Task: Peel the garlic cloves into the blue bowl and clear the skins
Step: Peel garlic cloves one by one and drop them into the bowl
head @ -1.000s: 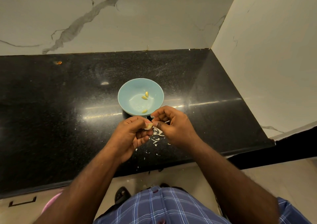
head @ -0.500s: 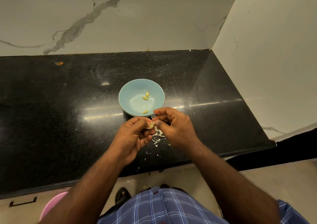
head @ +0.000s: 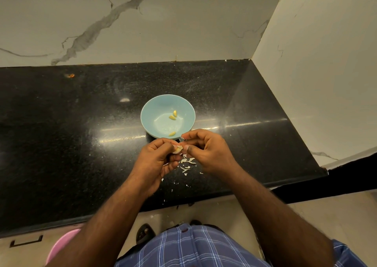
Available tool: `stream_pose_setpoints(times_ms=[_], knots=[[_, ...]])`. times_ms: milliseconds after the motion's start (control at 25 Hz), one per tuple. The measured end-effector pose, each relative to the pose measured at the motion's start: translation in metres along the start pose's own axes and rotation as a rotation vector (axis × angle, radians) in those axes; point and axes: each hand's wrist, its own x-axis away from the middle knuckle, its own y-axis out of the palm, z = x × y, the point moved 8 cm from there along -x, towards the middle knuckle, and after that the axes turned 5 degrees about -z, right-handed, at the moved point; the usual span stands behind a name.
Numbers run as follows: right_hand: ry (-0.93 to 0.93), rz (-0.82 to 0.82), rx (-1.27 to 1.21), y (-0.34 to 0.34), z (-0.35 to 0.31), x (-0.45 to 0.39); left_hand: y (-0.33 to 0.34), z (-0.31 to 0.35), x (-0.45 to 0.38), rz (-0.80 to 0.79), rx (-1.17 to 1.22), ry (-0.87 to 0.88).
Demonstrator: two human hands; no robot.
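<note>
A blue bowl [head: 155, 107] stands on the black counter [head: 61, 144] and holds three peeled yellowish garlic cloves [head: 172, 117]. Just in front of the bowl, my left hand [head: 155, 162] pinches a partly skinned garlic clove [head: 177, 149] between thumb and fingers. My right hand [head: 206, 152] meets it from the right, its thumb and fingertips pinching at the clove's skin. Beneath the hands, white skin scraps [head: 187, 162] lie scattered on the counter toward its front edge.
Marble walls [head: 183, 21] close the counter at the back and on the right. The counter's front edge runs just below my wrists. A pink round container [head: 61, 244] sits on the floor at lower left. A small orange speck [head: 70, 75] lies far left.
Both hands have stayed together on the clove with small finger shifts; the right hand's fingers have worked along the skin. Bowl and its cloves have not moved.
</note>
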Motion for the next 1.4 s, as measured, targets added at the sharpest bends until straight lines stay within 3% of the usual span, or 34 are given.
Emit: stream_pose_setpoints(times_ms=[440,880,1080,1280,1400], knots=[[0.061,-0.069,-0.067,0.000,0.002,-0.002,0.001,0.001,0.002,-0.002,-0.074,0.028],[0.093,0.047,0.018,-0.014,0.007,-0.012,-0.015,-0.010,-0.005,0.034,-0.024,-0.025],[-0.020,0.132,0.100,-0.023,-0.026,-0.047,-0.018,-0.013,-0.002,0.045,-0.008,-0.054],[0.019,0.180,0.076,-0.027,-0.003,-0.033,-0.026,-0.009,0.001,0.072,0.002,-0.016],[0.016,0.039,0.004,-0.009,0.001,-0.016,-0.025,-0.008,-0.001,0.064,-0.022,0.011]])
